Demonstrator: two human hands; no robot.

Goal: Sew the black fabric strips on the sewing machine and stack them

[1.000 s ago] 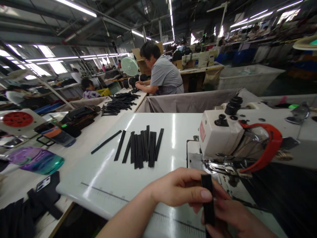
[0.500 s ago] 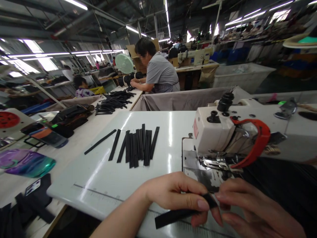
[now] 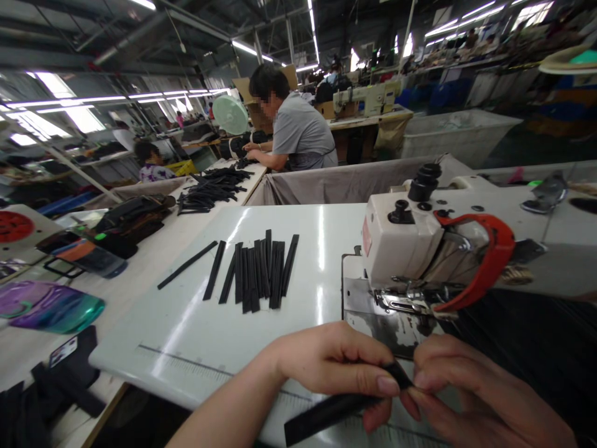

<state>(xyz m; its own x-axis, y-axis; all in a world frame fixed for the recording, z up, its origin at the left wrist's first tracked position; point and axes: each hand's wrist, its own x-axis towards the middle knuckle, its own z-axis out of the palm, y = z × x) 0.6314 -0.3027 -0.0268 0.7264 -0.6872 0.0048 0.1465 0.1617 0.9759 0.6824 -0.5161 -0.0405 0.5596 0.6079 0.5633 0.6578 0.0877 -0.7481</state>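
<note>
My left hand [image 3: 345, 367] pinches a black fabric strip [image 3: 321, 415] between thumb and fingers, in front of the sewing machine. One end of the strip hangs toward the lower left, over the table edge with the printed ruler. At the strip's other end, my right hand [image 3: 471, 386] has its thumb and index finger pressed together. Both hands are just below the machine's metal plate [image 3: 373, 330]. The white sewing machine [image 3: 401, 242] carries a red curved guard [image 3: 499, 249]. Several black strips [image 3: 261, 274] lie side by side on the pale tabletop [image 3: 177, 323].
A purple and teal bottle [image 3: 51, 306] and a phone [image 3: 64, 351] lie at the left beside more black pieces. Black strips [image 3: 214, 186] are heaped on the far table, where a person in grey [image 3: 301, 130] works. Dark fabric [image 3: 536, 348] lies at the right.
My right hand's thumb and index finger have closed at the strip's end. The strip's free end has shifted slightly down and left, and the view has moved a little.
</note>
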